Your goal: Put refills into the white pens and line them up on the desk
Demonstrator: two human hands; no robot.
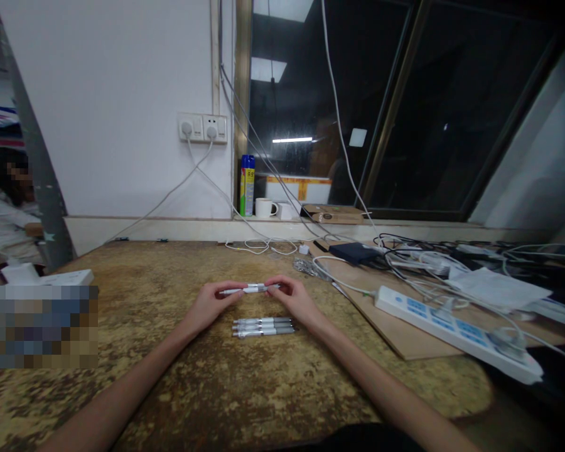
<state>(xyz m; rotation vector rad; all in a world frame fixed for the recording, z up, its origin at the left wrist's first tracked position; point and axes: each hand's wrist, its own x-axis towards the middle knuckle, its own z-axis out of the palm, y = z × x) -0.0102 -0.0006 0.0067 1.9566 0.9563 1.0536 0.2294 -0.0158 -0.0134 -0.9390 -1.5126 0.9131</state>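
Observation:
My left hand (214, 303) and my right hand (292, 297) are closed on the two ends of a white-and-grey pen (253, 289), held level just above the worn table. A second pen may lie alongside it, but I cannot tell. The fingertips hide both of its ends. Nearer to me, several similar pens (262, 328) lie side by side on the tabletop (207, 389), their grey parts pointing right.
On the right, a white power strip (456, 333) with plugs lies across a brown board (381, 320) among tangled cables. Behind my hands are a crumpled clear bag (308, 268) and a white cable (252, 247). A spray can (247, 186) and mug (265, 208) stand on the sill. A person (9, 207) sits far left.

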